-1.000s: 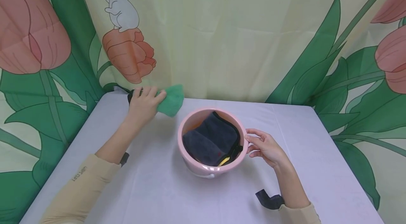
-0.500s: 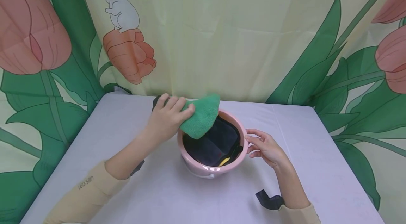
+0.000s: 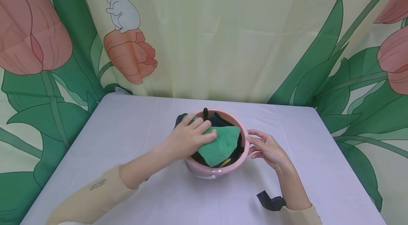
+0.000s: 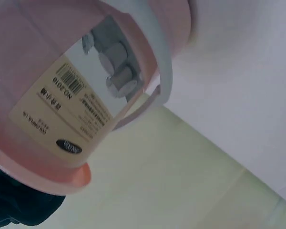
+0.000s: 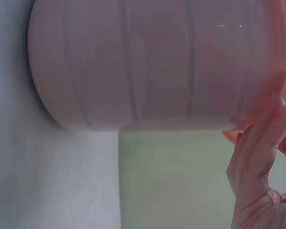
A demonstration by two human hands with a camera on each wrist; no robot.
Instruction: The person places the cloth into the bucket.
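A pink bucket (image 3: pixel 208 171) stands mid-table, with a dark navy cloth (image 3: pixel 218 120) inside it. My left hand (image 3: pixel 191 138) grips a green cloth (image 3: pixel 221 143) over the bucket's mouth, its loose end lying across the dark cloth. A dark bunched end (image 3: pixel 180 120) sticks out past the left hand's fingers; in the left wrist view a dark bulge (image 4: pixel 26 202) shows beyond the rim. My right hand (image 3: pixel 266 148) holds the bucket's right rim between thumb and fingers; in the right wrist view its fingers (image 5: pixel 264 138) touch the rim.
A thin black rod-like end (image 3: pixel 205 113) stands at the bucket's far rim, and a yellow strip (image 3: pixel 225 162) shows near its front. The bucket's pale handle (image 4: pixel 157 52) hangs down. A printed curtain (image 3: pixel 223 41) rises behind the white table (image 3: pixel 143 119).
My left hand has carried the green cloth from the table's back left, rightward and nearer, into the bucket's mouth. The right hand has stayed at the rim, and the bucket has not moved.
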